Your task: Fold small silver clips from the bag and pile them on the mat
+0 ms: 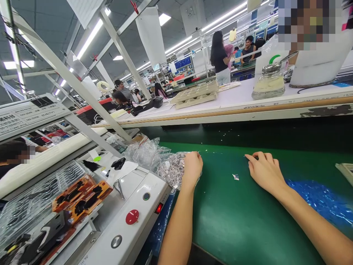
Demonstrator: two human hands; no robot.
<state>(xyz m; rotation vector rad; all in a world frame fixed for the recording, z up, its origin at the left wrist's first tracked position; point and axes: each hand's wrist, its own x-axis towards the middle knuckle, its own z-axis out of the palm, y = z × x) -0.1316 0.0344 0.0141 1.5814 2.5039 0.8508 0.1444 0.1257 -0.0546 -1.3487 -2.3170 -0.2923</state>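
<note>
My left hand (193, 165) is curled at the right side of a clear bag full of small metallic pieces (172, 169); its fingers are bent and what they hold, if anything, is hidden. My right hand (264, 167) hovers low over the green mat (220, 217), palm down, with the index finger stretched to the left and the other fingers loosely bent. Between the two hands a small silvery-white piece (235, 177) lies on the mat. A heap of blue shiny film pieces (317, 198) is beside and partly behind my right forearm.
A white machine (138, 206) with a red button (132, 216) and orange fixtures (89, 200) stands at left. Crumpled clear bags (147, 152) lie behind the metallic pieces. The raised shelf (237, 105) holds beige trays (195, 95) and a glass jar (268, 82). People are in the background.
</note>
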